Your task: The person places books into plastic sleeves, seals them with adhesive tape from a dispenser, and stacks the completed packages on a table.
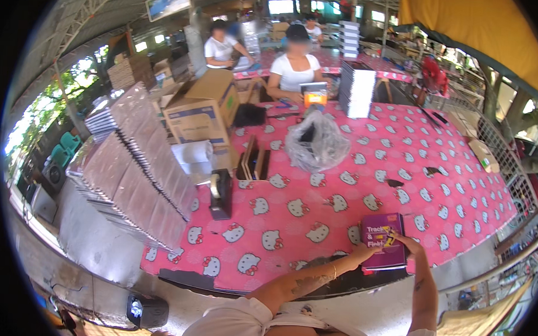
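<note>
A thick purple book [385,224] with pale lettering and a yellow design on its cover is at the front edge of the table, right of the middle. My left hand [365,252] grips its lower left side, the fingers small and partly hidden. From the other side, my right hand [410,244] holds the right edge, with fingertips reaching over the cover. Both forearms come up from the lower edge, and a thin bracelet circles my left wrist.
The table wears a pink patterned cloth [297,207]. On the left are tall wrapped stacks [145,163], a black tape dispenser [221,193], a wooden organizer [255,161] and a cardboard box [203,103]. Beyond lie a clear plastic bag [318,143] and a notebook stack [357,91]; a person [296,71] works opposite.
</note>
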The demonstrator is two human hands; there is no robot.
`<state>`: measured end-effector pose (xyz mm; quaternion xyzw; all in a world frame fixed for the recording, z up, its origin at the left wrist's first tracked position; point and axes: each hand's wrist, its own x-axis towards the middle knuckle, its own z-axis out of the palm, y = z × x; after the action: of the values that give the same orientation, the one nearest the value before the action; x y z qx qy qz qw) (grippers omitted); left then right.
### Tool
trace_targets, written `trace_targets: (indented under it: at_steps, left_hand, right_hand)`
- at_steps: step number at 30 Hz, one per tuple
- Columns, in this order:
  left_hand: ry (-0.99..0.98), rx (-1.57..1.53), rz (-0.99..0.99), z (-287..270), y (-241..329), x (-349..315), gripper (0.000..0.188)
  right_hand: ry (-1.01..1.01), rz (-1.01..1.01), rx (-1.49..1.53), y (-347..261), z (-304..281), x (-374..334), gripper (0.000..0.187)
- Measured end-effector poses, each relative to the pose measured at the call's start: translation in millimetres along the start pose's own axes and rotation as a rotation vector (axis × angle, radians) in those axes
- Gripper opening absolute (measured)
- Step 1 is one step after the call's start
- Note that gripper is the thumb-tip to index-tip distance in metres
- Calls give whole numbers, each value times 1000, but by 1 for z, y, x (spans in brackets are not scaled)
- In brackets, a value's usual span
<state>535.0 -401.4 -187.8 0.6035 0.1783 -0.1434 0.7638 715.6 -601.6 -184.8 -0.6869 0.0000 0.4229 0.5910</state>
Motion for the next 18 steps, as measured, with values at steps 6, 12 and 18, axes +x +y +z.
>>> trace_targets:
  at_steps: [6,12,18]
  left_hand:
    - [-36,63,361,-7,-3,-44,65]
    - [185,1244,1506,16,62,-91,68]
    - [-223,851,1604,28,146,-117,63]
  right_hand:
    - [-115,-136,206,9,-5,-84,53]
    - [-189,-255,375,-9,6,-162,65]
    - [-123,-788,438,-59,49,-222,103]
